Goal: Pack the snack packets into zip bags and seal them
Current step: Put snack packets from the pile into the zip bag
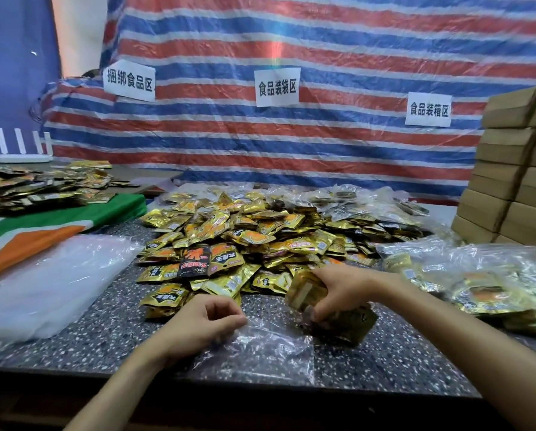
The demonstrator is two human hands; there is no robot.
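A clear zip bag [270, 349] lies flat on the speckled table [105, 334] in front of me. My left hand [207, 318] pinches its upper left edge. My right hand [338, 290] grips a bundle of gold snack packets [307, 290] at the bag's right side, over several more packets [350, 321] lying there. Whether these sit inside the bag I cannot tell. Behind my hands spreads a big heap of loose gold snack packets [260, 237], one black packet [195, 264] among them.
A stack of empty clear bags [49, 284] lies at the left. Filled zip bags [478, 284] pile up at the right, more [338, 200] behind the heap. Cardboard boxes [509, 169] stand stacked far right. Another packet pile [36, 185] and a green-orange cloth [43, 228] sit at the left.
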